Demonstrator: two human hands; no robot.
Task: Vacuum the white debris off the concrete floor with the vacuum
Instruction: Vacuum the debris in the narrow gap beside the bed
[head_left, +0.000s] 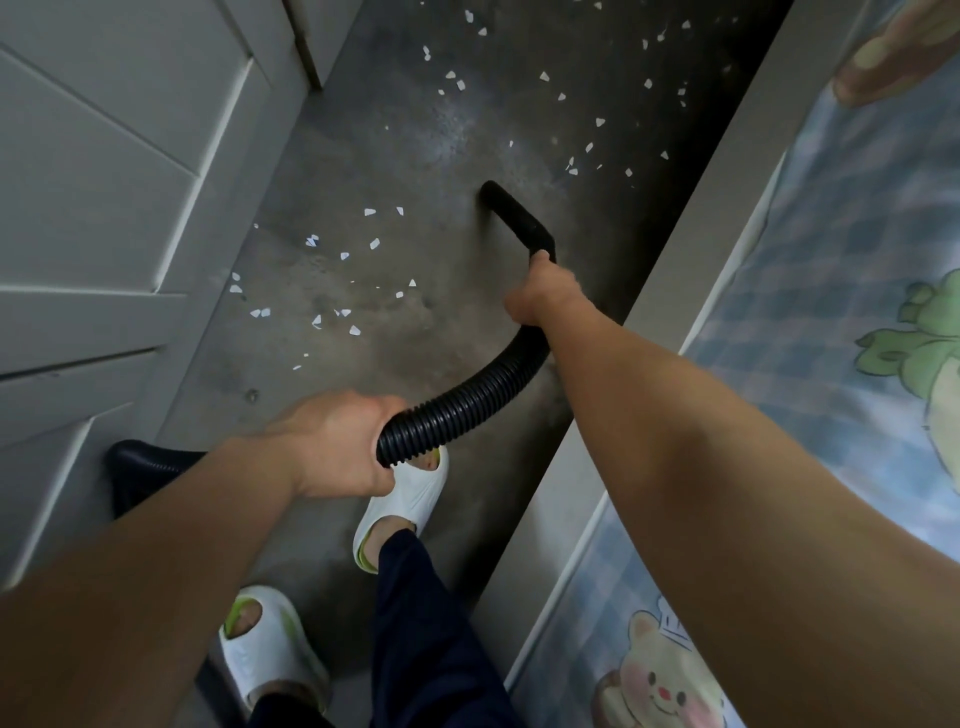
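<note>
In the centre of the frame, the bent black nozzle (511, 213) of the vacuum slants down to the concrete floor (415, 145), with its tip at or just above the surface. The right hand (540, 291) has its fingers wrapped round the lower end of the nozzle, where the ribbed black hose (467, 400) joins it. From there the hose curves down and to the left. The left hand (337, 447), in the lower left of the frame, grips the hose firmly in a closed fist.

White debris (343, 254) lies scattered over the floor as small flat chips. One loose cluster sits left of centre, beside the nozzle but apart from it. A second, wider spread runs across the upper middle and upper right of the frame, and its nearest chips lie just beyond the nozzle tip.

Along the left edge stands a white panelled door (130, 182). Along the right runs a bed (691, 249) with a pale rail and a blue checked sheet printed with cartoon animals. At the bottom of the frame are two feet in white slippers (410, 493); the foot nearer the centre shows a dark trouser leg (426, 623). The toe of that slipper lies directly below the left hand. A dark rounded shape (140, 467) shows at the lower left, partly hidden behind the left forearm; what it is cannot be told.
</note>
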